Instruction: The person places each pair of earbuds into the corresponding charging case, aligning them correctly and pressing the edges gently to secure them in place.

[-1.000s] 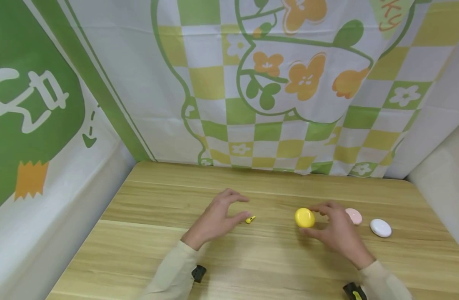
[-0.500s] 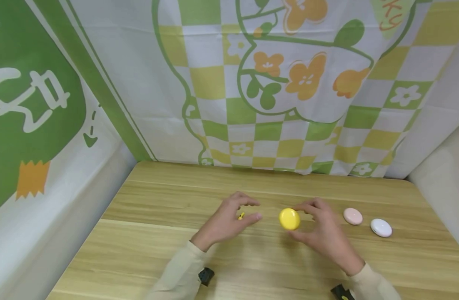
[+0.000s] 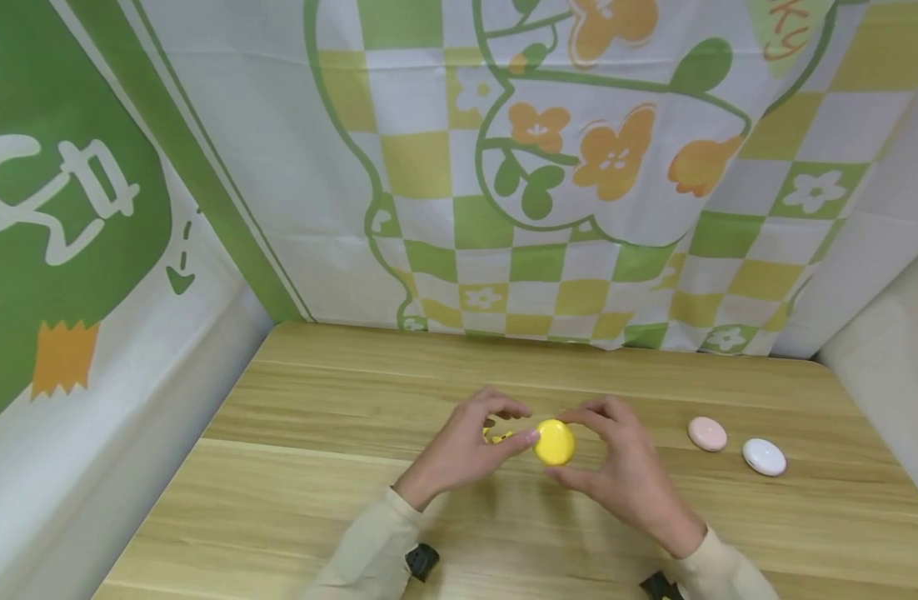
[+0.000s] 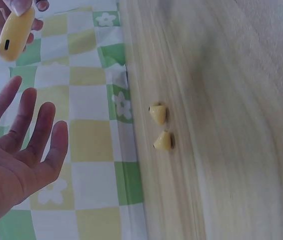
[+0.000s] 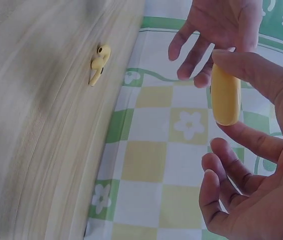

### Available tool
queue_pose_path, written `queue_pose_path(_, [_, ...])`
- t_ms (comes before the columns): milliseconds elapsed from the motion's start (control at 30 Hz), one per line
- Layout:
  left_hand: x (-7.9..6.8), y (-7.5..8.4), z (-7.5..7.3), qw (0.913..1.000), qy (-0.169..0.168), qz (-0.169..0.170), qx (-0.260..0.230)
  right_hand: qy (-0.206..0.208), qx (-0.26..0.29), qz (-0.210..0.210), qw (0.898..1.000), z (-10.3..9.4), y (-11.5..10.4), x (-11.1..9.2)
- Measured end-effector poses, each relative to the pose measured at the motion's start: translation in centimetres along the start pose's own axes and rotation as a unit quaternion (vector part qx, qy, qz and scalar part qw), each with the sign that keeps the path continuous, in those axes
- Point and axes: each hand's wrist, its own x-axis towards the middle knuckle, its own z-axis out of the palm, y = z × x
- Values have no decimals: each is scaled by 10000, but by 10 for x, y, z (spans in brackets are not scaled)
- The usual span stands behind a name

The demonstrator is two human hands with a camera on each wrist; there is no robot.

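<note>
My right hand (image 3: 633,471) pinches a round, glossy yellow earbud case (image 3: 555,443) between thumb and forefinger, above the table. A small dark port shows on the rim of this case (image 4: 15,37) in the left wrist view. My left hand (image 3: 468,440) is just left of it, fingers spread and holding nothing. Its thumb overlaps the case's left edge in the head view; whether they touch I cannot tell. Two yellow earbuds (image 4: 158,113) lie close together on the wood, partly hidden behind the left hand in the head view.
A pink round case (image 3: 707,433) and a white round case (image 3: 764,457) lie on the table (image 3: 294,492) to the right. A checked, flowered cloth (image 3: 549,283) hangs along the back edge. Green and white cloth (image 3: 69,208) covers the left side.
The right hand has carried the yellow case leftward, away from the pink one. The left hand has shifted rightward over the earbuds, and the two hands now nearly meet.
</note>
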Motion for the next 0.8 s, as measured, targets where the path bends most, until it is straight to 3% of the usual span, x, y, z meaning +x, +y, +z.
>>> queue_pose_path(800, [2,2,2,9987,-401,-185,-242,-261,91,-200,9994,4,-4,1])
